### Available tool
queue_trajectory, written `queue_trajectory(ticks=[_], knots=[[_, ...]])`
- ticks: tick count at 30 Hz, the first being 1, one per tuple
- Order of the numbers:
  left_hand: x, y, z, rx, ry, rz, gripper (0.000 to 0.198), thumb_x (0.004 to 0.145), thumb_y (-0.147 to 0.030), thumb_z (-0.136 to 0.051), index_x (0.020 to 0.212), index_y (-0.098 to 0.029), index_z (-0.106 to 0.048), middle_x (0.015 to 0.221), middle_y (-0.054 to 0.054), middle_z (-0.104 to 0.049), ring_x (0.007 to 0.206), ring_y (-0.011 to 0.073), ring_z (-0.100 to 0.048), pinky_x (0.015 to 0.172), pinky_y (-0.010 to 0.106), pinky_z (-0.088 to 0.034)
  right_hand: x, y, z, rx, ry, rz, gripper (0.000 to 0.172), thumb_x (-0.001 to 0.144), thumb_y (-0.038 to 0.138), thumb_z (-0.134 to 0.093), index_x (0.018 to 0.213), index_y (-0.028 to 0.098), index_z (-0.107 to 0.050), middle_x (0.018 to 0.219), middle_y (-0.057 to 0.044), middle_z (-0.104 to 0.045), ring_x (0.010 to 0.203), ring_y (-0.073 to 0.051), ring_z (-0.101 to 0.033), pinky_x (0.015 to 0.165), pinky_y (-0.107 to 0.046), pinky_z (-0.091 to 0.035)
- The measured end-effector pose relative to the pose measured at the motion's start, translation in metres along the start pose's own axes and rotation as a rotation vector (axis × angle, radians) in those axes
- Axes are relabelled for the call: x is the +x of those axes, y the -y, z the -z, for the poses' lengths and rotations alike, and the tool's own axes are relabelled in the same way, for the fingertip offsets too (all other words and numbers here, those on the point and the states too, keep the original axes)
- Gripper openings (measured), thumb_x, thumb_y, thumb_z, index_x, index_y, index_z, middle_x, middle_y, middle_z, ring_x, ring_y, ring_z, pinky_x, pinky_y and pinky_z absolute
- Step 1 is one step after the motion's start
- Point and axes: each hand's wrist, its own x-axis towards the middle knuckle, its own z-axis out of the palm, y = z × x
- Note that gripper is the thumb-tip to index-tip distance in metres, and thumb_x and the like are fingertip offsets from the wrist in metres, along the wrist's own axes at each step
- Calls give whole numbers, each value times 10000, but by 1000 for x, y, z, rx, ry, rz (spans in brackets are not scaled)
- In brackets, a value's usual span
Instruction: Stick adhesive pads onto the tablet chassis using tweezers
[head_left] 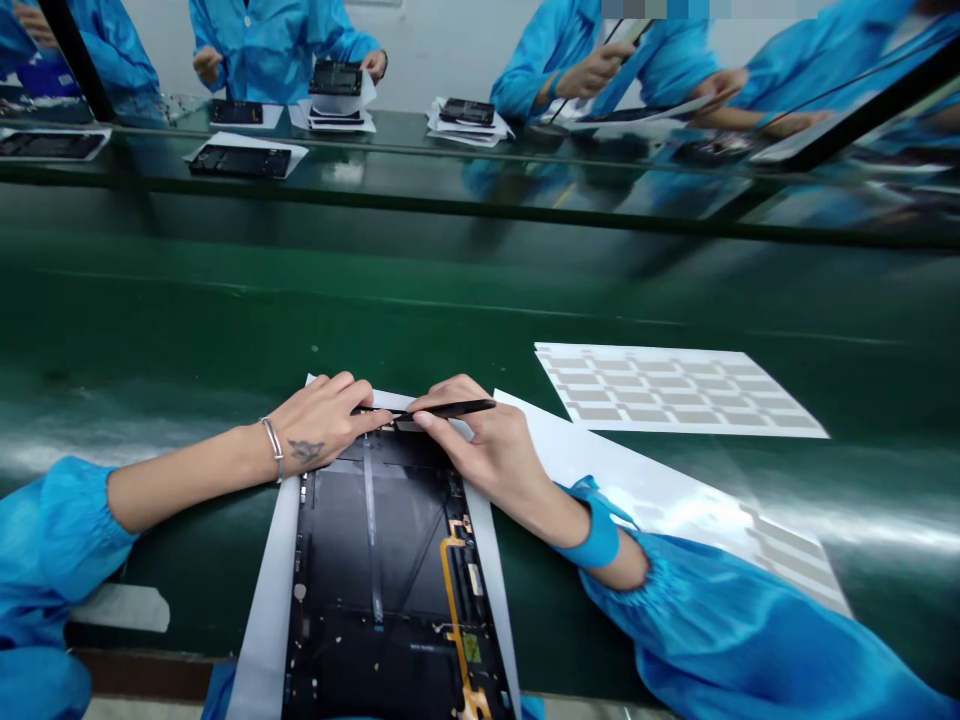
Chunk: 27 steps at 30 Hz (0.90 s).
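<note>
The panel [375, 560], a dark, slim device back with an orange flex cable [451, 590] along its right side, lies flat on a white liner [264, 640]. The liner sits at the near edge of the green bench [315, 300]. All handwork is at the panel's far edge.

Right hand [480, 445]: narrow grip. The thumb and fingers close on black tweezers [457, 408], held in the manner of a pen. The shaft lies above the panel's far edge, and the tips point toward the left hand.

Left hand [319, 425]: fingers curled, resting at the panel's far edge, with the tweezer tips reaching in beneath them. The fingers hide the contact point, so it cannot be told whether they pinch a small part there or merely steady the panel. A silver bangle [274, 450] sits on the left wrist.

Step in hand: close tweezer work at the panel's far edge, with both hands meeting at one spot.

Beyond the panel and to its right lies a sheet of grey pads [675, 390], set in rows on a white backing. A second sheet [787, 545] lies to the panel's right, partly under the right forearm. Well beyond the panel, across the bench, co-workers [285, 45] in blue smocks stand at dark devices [337, 78] set on white paper; their hands are apart from this work.
</note>
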Motion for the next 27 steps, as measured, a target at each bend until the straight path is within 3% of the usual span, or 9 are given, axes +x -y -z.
queue_trajectory(ticks=[8,12,16,20,27], knots=[[1,5,-4,-36,-54,-52,345,955,-130,-417,1248,-212,-579,1136,84,-582,941,210,-492,733,314,-423,0,-4,2,57,7,-130,245,935,317,-552,790,187,-699,862,-81,-720,834,-209,-677,724,-325,-534],[7,4,-6,-120,-75,-110,280,929,-96,-434,1133,-140,-621,1144,101,-598,985,202,-517,823,315,-453,-6,-5,15,56,29,-223,272,948,344,-528,809,185,-699,851,-64,-718,739,-190,-673,607,-292,-512],[12,3,-12,-107,-108,-111,279,914,-62,-436,1114,-140,-615,1057,92,-619,919,200,-525,784,310,-454,-24,-5,29,-87,-46,18,112,923,233,-573,955,207,-678,844,-57,-702,814,-210,-629,709,-344,-513],[11,2,-14,-107,-160,-123,295,945,-87,-430,1160,-180,-610,1071,76,-621,886,186,-520,762,300,-441,-34,-2,34,-229,87,272,231,899,125,-588,1110,209,-628,888,-75,-706,848,-222,-610,751,-384,-520],[11,1,-9,-71,-121,-121,307,971,-137,-425,1209,-202,-607,1059,76,-613,888,187,-521,749,293,-442,-29,3,32,-360,110,370,258,904,99,-572,1143,190,-613,872,-81,-712,874,-226,-626,745,-373,-555]])
